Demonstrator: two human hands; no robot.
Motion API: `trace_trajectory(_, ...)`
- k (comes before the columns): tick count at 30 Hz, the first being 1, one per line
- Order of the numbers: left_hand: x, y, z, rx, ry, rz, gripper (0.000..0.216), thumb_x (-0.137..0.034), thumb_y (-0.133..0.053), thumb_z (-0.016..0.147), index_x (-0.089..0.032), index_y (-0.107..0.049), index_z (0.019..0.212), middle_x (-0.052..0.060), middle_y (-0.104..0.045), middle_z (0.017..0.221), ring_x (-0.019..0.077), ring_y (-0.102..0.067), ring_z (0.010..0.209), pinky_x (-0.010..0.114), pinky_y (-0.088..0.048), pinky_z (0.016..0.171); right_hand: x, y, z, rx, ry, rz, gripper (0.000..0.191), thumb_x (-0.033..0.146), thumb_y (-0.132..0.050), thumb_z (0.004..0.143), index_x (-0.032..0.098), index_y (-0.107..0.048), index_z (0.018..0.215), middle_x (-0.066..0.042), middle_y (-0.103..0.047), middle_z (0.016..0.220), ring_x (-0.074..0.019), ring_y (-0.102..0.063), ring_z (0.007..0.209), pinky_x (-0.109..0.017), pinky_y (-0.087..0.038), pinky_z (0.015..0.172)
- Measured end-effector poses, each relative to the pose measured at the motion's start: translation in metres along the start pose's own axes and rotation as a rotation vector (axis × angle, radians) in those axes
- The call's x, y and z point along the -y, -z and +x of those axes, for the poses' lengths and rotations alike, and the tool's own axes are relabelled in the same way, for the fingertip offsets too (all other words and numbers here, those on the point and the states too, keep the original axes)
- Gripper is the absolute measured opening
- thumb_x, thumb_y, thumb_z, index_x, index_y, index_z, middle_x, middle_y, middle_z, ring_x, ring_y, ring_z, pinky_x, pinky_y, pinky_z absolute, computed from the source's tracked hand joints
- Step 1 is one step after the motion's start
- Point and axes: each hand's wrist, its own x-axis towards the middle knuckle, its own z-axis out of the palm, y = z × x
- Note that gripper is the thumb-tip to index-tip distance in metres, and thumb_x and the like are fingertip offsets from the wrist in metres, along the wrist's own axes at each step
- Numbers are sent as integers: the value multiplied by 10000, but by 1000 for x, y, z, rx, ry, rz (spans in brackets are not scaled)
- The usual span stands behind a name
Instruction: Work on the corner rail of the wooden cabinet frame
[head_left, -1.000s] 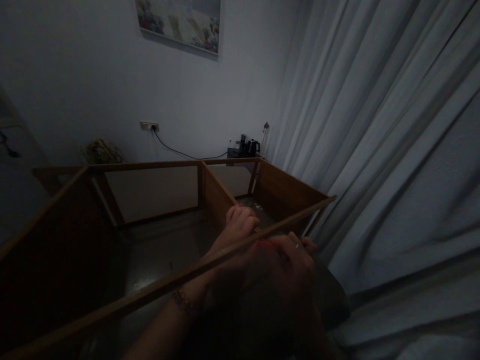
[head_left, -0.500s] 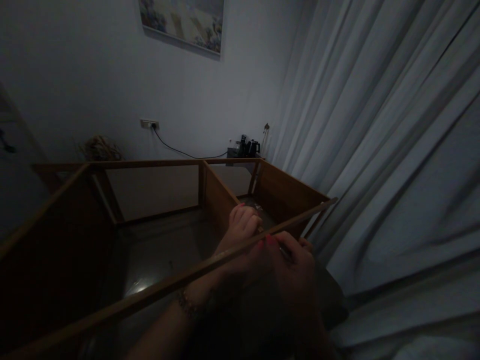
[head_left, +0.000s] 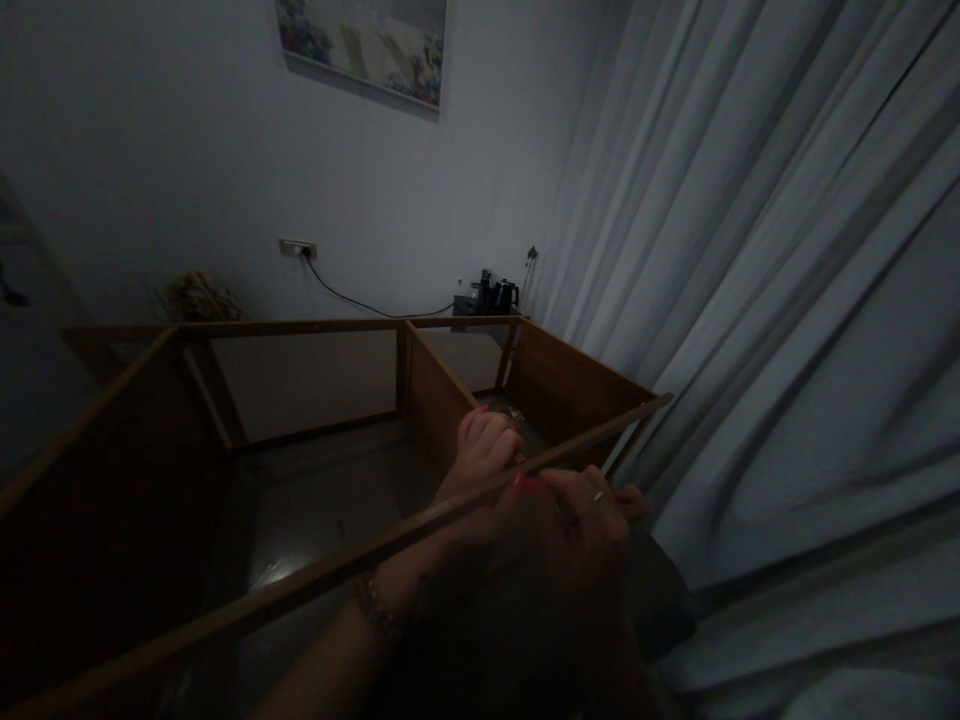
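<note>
A wooden furniture frame [head_left: 300, 587] with a long front rail crosses the view. My left hand [head_left: 486, 445], a bracelet [head_left: 375, 605] at its wrist, is beyond the rail. Its fingers curl over the near end of the middle divider panel [head_left: 442, 378]. On the near side, just below the rail, my right hand [head_left: 589, 515] has a ring on one finger. Its thumb and fingers are pinched together close to the rail's underside, by the divider's end. Whatever lies between those fingertips is hidden in the dim light.
A pale curtain [head_left: 750, 300] hangs along the right side. Behind the frame stand a black kettle [head_left: 505, 294] and a corded wall socket [head_left: 298, 248]. A dried plant bunch [head_left: 199, 297] is at back left. Side panels [head_left: 577, 375] bound the frame.
My right hand has turned at the rail, its knuckles and ring now facing me and its outer fingers stretched further right. The left hand stays on the divider.
</note>
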Motion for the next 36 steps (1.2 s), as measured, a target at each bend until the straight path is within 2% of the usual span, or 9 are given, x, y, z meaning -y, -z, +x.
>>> trace_trajectory(5, -1, 1, 2, -11, -25, -1, 394, -488, -219, 1110, -237, -478, 954, 60, -596, 952, 270, -560, 966, 483, -404, 988, -2, 0, -2, 58, -45, 72, 371, 341, -454, 1139, 249, -681, 860, 41, -771, 731, -163, -663, 673, -370, -319, 742)
trace_trajectory(14, -2, 2, 1, 13, -22, 28, 363, -474, -232, 1108, -239, -474, 973, 64, -604, 962, 270, -568, 970, 494, -407, 987, -2, 4, 1, 128, -83, 103, 298, 288, -503, 1094, 235, -652, 842, 69, -679, 646, -132, -613, 587, -359, -329, 718)
trace_trajectory(19, -2, 1, 1, 22, -9, 48, 331, -468, -231, 1100, -247, -453, 993, 60, -595, 967, 281, -585, 994, 498, -400, 1001, 3, 1, -5, 82, -105, -2, 259, 284, -506, 1094, 240, -630, 871, 75, -616, 616, -150, -582, 617, -383, -298, 767)
trace_trajectory(26, 0, 0, -1, 1, 11, -5, 320, -478, -265, 1083, -245, -466, 994, 68, -601, 988, 287, -572, 1003, 508, -399, 1001, 6, 15, -4, -24, -21, -29, 281, 263, -504, 1102, 239, -588, 835, 92, -567, 574, -130, -543, 555, -379, -295, 737)
trace_trajectory(36, 0, 1, -1, 26, -1, -10, 312, -458, -263, 1084, -244, -471, 992, 65, -585, 969, 287, -555, 978, 497, -385, 994, 5, 13, -6, 8, -72, -30, 344, 341, -499, 1118, 242, -620, 812, 89, -588, 584, -121, -522, 530, -368, -315, 715)
